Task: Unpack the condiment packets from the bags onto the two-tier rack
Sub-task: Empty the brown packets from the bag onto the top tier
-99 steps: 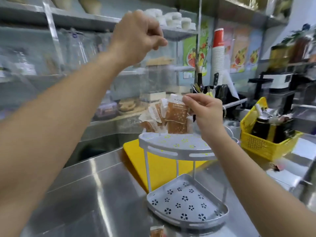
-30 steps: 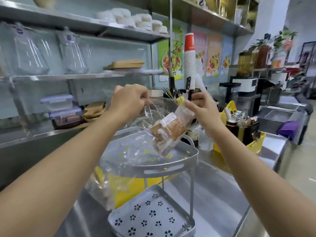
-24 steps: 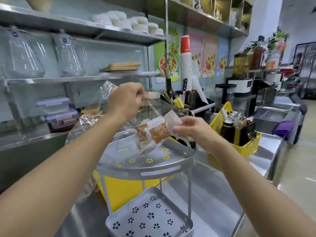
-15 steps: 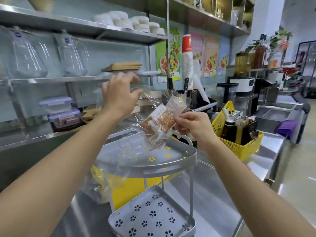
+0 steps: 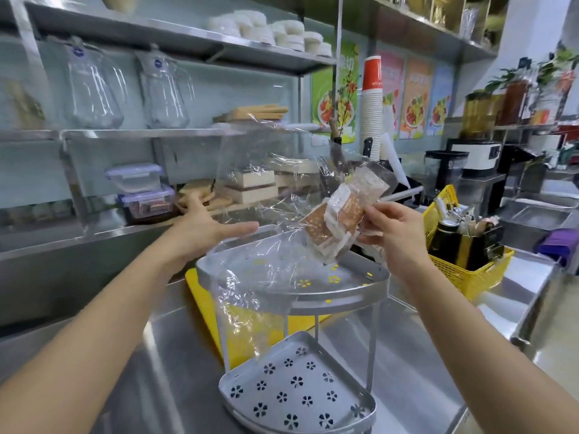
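Observation:
A grey two-tier corner rack [image 5: 313,300] with flower cut-outs stands on the steel counter; both tiers hold no packets. My right hand [image 5: 391,227] grips a bunch of brown-and-white condiment packets [image 5: 336,219] inside a clear plastic bag [image 5: 266,195], above the top tier's right side. The bag billows up and drapes down over the rack's left edge. My left hand [image 5: 203,228] is spread flat with its fingers apart, left of the bag, fingertips at the plastic.
A yellow cutting board [image 5: 200,296] lies behind the rack. A yellow basket [image 5: 463,274] with bottles stands at the right. Steel wall shelves carry clear pitchers [image 5: 94,89], lidded boxes [image 5: 138,192] and stacked paper cups [image 5: 371,104]. The counter edge runs down the right.
My left hand let go of the bag's top, dropped and opened flat beside it. My right hand kept its grip on the packets through the bag, which ballooned upward.

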